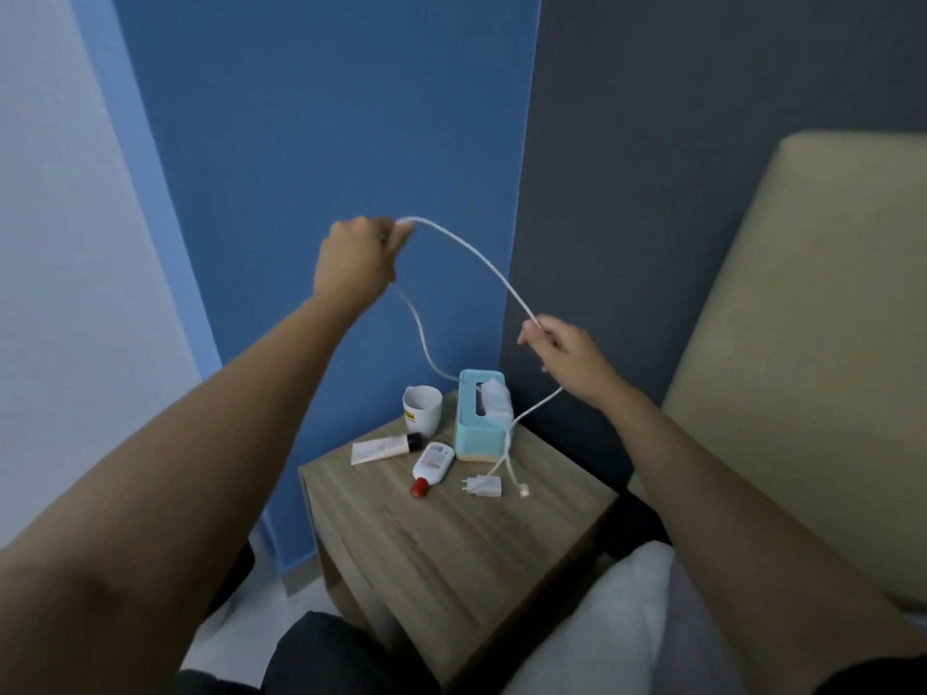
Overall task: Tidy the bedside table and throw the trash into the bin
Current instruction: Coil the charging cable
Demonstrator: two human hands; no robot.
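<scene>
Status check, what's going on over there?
Both hands, left and right, hold white cable aloft. Charger plug on bedside table. Nothing blocking.

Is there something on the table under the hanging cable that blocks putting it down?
Yes. Under the cable stand the tissue box and mug, with a bottle, tube and charger plug. The table's near half looks free.

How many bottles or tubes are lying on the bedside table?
2. A white tube lies in front of the mug; a red-capped bottle lies beside the tissue box. More may hide behind the box.
</scene>
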